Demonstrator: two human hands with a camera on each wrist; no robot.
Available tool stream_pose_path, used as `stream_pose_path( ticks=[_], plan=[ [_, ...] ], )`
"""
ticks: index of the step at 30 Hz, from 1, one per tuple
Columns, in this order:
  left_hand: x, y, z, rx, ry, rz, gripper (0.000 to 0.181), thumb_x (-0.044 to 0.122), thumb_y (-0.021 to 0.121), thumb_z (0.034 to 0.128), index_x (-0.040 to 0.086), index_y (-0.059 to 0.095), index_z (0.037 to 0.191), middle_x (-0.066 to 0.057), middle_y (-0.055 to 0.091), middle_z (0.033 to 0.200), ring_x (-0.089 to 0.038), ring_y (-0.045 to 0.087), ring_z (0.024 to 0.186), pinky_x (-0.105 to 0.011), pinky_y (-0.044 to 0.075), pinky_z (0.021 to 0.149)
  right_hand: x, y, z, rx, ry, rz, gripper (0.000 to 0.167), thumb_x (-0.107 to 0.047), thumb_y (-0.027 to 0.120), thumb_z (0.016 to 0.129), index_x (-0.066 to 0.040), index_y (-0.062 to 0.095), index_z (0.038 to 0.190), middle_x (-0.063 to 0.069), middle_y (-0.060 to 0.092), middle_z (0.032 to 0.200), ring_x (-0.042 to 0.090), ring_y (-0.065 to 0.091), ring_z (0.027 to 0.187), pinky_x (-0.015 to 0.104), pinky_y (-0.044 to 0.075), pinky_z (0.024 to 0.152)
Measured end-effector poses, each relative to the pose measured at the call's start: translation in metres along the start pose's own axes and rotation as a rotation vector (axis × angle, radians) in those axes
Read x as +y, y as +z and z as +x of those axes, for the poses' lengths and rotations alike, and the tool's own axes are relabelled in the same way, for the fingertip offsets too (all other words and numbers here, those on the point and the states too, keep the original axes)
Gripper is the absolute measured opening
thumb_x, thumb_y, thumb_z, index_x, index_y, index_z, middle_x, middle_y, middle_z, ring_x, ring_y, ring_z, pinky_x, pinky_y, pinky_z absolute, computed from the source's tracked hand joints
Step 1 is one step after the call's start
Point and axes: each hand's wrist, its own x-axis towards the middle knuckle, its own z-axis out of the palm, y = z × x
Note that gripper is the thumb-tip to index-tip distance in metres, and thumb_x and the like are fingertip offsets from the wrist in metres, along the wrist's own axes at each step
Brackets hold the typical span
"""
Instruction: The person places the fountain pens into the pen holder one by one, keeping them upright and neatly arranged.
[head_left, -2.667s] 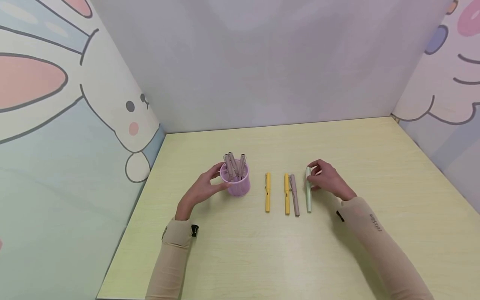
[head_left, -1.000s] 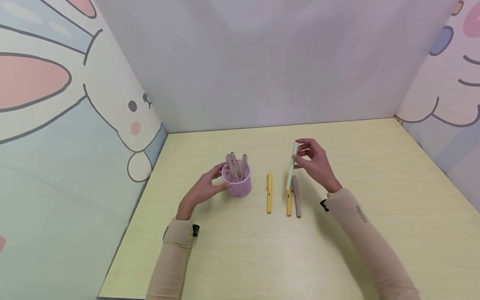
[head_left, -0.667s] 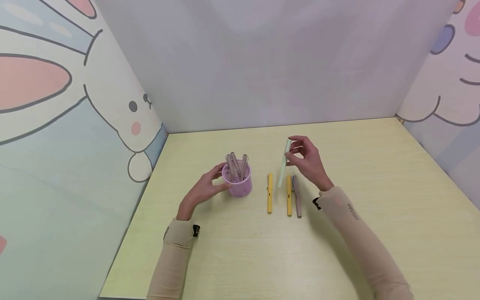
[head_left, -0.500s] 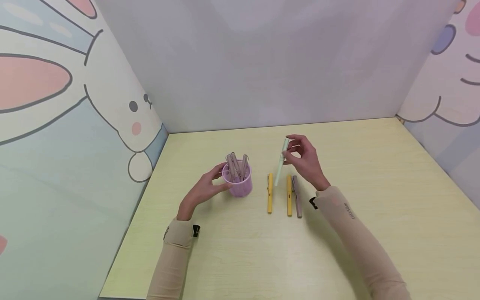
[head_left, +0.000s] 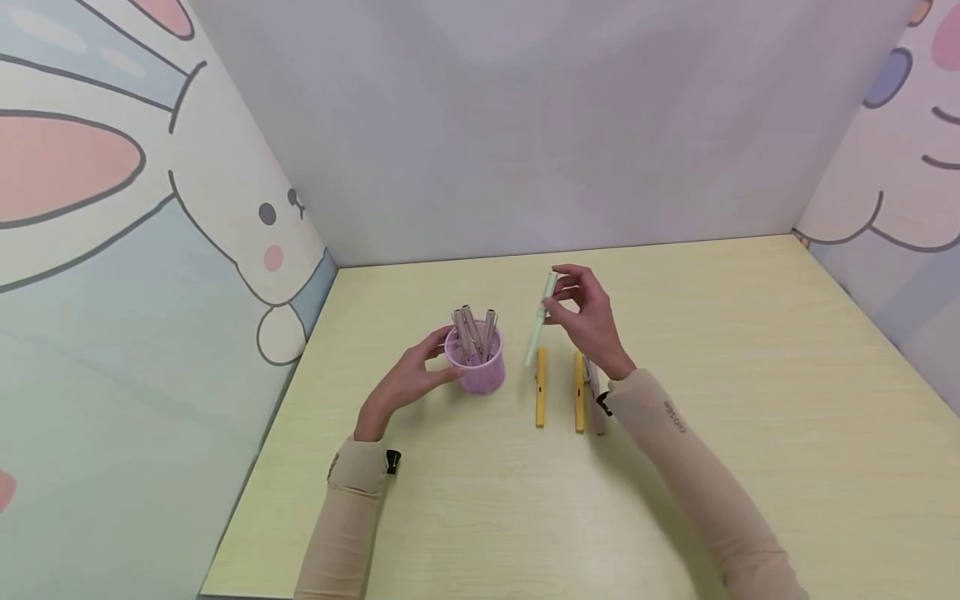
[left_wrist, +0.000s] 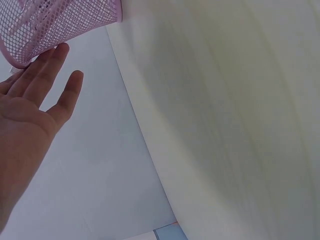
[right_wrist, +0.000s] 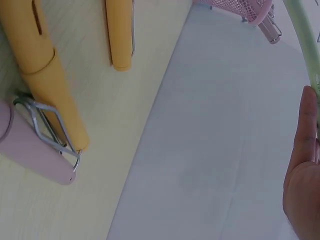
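Observation:
My left hand (head_left: 408, 375) holds a pink mesh pen cup (head_left: 483, 382) from its left, thumb at the front and fingers behind. In the left wrist view its fingertips touch the mesh wall. Several grey-mauve pens (head_left: 474, 333) stand in the cup, clips up. My right hand (head_left: 588, 317) pinches a pale green pen (head_left: 537, 332) near its upper end. That pen hangs tilted above the table, right of the cup and apart from it, its lower end over the top of a yellow pen (head_left: 540, 404).
On the pale wood table (head_left: 480, 517) lie a second yellow pen (head_left: 579, 404) and a mauve pen (head_left: 597, 423), side by side under my right wrist. The sleeve partly covers the mauve one. A grey wall (head_left: 525, 167) rises behind; a rabbit-painted panel (head_left: 202, 317) stands at left.
My right hand has lifted the green pen off the table and carried it left over the lying pens, toward the cup. My left hand has stayed at the cup.

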Motion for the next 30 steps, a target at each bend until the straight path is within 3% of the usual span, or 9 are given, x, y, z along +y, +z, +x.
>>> stream_pose_path(
  ticks=[9, 16, 30],
  plan=[
    [-0.001, 0.000, 0.000, 0.002, -0.001, 0.001, 0.077, 0.026, 0.072, 0.0982, 0.006, 0.032, 0.161, -0.019, 0.043, 0.158, -0.042, 0.045, 0.141, -0.062, 0.036, 0.113, 0.003, 0.016, 0.003, -0.024, -0.022, 0.016, 0.049, 0.022, 0.059, 0.091, 0.011, 0.047, 0.137, 0.022, 0.053, 0.107, 0.014, 0.060, 0.090, 0.032, 0.063, 0.067],
    [-0.001, 0.000, 0.001, 0.002, -0.005, 0.011, 0.078, 0.030, 0.072, 0.0978, 0.009, 0.033, 0.161, -0.015, 0.044, 0.159, -0.038, 0.046, 0.141, -0.059, 0.038, 0.113, 0.005, 0.024, 0.004, -0.020, -0.052, 0.020, 0.047, 0.017, 0.061, 0.093, 0.009, 0.048, 0.138, 0.022, 0.053, 0.107, 0.021, 0.062, 0.090, 0.034, 0.063, 0.068],
    [-0.002, 0.000, 0.001, -0.002, -0.002, -0.003, 0.078, 0.028, 0.073, 0.0977, 0.008, 0.033, 0.161, -0.017, 0.043, 0.159, -0.039, 0.045, 0.142, -0.060, 0.037, 0.113, 0.001, 0.036, 0.009, 0.010, -0.081, 0.073, 0.047, 0.018, 0.061, 0.093, 0.010, 0.048, 0.137, 0.016, 0.054, 0.107, 0.021, 0.062, 0.090, 0.035, 0.063, 0.068]
  ],
)
